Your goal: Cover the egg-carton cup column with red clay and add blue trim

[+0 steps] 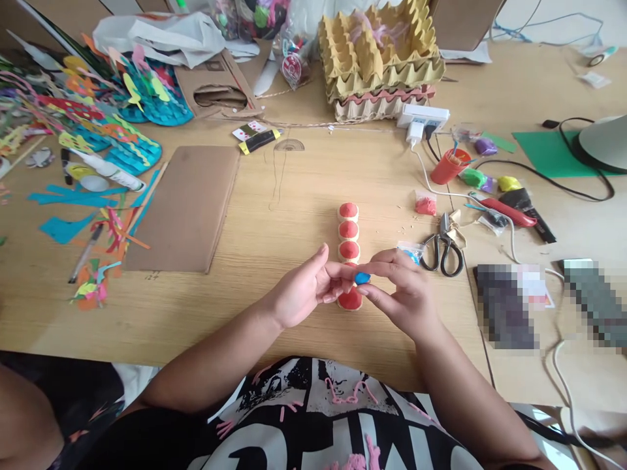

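A small blue lump (362,279), seemingly modelling clay, is pinched between the thumb and index finger of my right hand (404,294). My left hand (306,287) comes in from the other side, palm turned up and thumb apart. Its index fingertip meets the blue lump, while the other fingers curl loosely. Beneath both hands lies a strip of egg-carton cups (349,250) with red domed tops and pale edges, running away from me. My fingers hide part of its near end. Beside my right hand is a small clear bag (410,252) with blue material.
Black-handled scissors (443,248) and a red packet (426,203) lie to the right, near a red cup (449,166) and a white cable (458,194). Stacked egg trays (382,65) stand at the back. Left are a cardboard sheet (181,209) and colourful paper scraps (95,287).
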Demonstrator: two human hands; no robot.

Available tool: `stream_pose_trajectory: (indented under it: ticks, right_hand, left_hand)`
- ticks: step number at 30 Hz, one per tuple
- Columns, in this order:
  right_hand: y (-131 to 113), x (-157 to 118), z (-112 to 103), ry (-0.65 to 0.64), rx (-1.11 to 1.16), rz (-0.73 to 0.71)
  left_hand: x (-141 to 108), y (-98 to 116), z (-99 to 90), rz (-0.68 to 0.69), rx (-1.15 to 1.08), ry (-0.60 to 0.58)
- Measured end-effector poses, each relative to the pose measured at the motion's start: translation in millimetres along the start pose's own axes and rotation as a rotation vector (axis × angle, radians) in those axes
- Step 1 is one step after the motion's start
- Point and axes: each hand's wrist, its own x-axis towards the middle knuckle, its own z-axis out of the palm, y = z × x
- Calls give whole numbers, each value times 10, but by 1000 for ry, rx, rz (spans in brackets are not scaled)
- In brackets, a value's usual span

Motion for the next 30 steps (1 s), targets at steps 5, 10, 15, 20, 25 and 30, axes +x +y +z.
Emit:
stream_pose_trajectory:
  ticks: [5,10,15,20,25,30]
  right_hand:
    - [37,6,28,-2,-57,-45]
    - [51,-2,49,41,-113,-93]
    - [60,-36,45,160,-33,59]
    - [24,-1,65,156,288,460]
    - [-38,29,105,-62,480,557]
    - [-69,12,104,-114,372,477]
  left_hand:
    - [-59,-86,-72,181,355,50]
    - [-50,14,-75,28,119,11]
    - [-1,35,-116,-73,-63,92]
    - [-19,-77,-117,355,386,338]
    - [-24,-99,-74,758,961,295]
    - [4,-123,-31,880,1039,278]
